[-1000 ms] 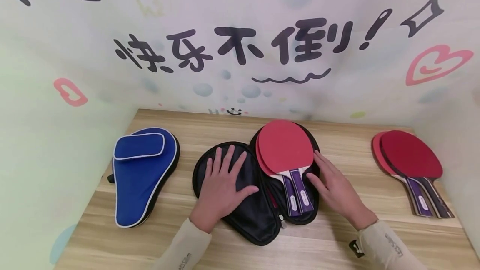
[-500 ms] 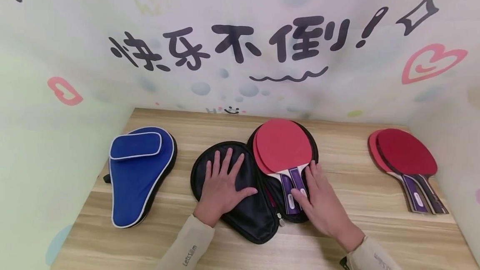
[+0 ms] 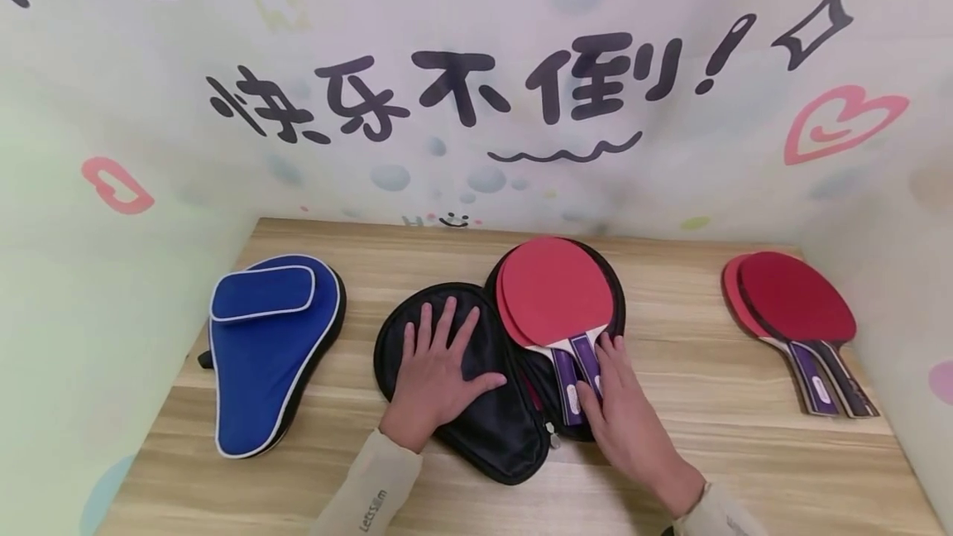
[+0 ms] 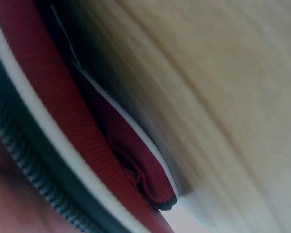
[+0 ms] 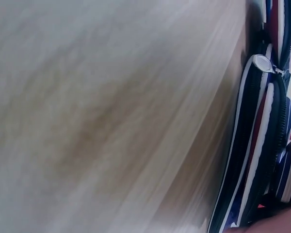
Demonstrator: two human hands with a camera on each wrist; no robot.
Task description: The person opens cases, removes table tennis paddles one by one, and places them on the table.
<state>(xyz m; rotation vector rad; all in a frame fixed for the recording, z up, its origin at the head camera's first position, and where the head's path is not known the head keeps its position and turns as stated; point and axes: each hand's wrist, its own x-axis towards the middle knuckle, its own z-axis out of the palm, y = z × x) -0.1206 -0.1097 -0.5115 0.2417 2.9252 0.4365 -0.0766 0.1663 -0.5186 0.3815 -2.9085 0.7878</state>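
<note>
An unzipped black paddle case lies spread open on the table, its left half (image 3: 495, 437) bare and its right half under two overlapping red table tennis paddles (image 3: 558, 288) with purple handles. My left hand (image 3: 434, 387) rests flat on the left half, fingers spread. Over the handles, my right hand (image 3: 629, 428) touches the paddles with nearly straight fingers, its thumb by the handle ends; it hides part of the right handle. The left wrist view shows red fabric (image 4: 63, 111) along the case's edge. In the right wrist view a zipper pull (image 5: 263, 63) hangs at the rim.
A closed blue case (image 3: 260, 379) with white piping and a small pocket lies on the left of the wooden table (image 3: 670, 379). Two more red paddles (image 3: 800, 300) overlap at the right. A printed cloth wall (image 3: 462, 164) stands behind and at the sides.
My right hand has moved left from the case's right edge onto the paddle handles. The left hand stays on the left half. The whole head view has shifted slightly.
</note>
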